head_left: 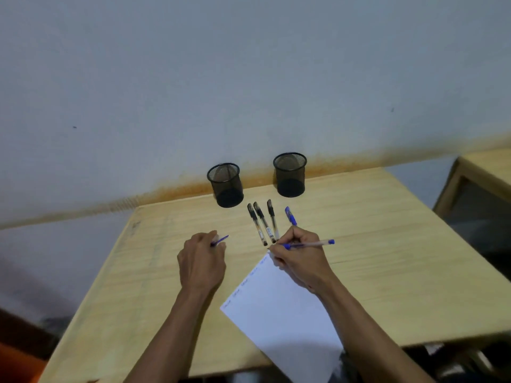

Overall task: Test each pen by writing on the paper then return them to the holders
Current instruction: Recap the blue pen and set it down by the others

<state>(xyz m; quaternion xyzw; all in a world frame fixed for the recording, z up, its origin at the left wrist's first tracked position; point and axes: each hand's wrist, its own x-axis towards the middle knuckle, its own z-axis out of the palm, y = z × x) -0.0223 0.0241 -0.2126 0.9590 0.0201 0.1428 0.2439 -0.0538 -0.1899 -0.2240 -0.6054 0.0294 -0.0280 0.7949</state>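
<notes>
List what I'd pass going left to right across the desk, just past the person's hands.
left mesh holder → first black pen → second black pen → third black pen → right mesh holder → capped blue pen.

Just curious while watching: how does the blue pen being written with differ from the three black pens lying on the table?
The blue pen is gripped in the right hand, tip at the paper's corner; the black pens lie untouched on the table. It has blue trim, theirs is black. It lies crosswise; they point toward the holders. All have clear barrels.
</notes>
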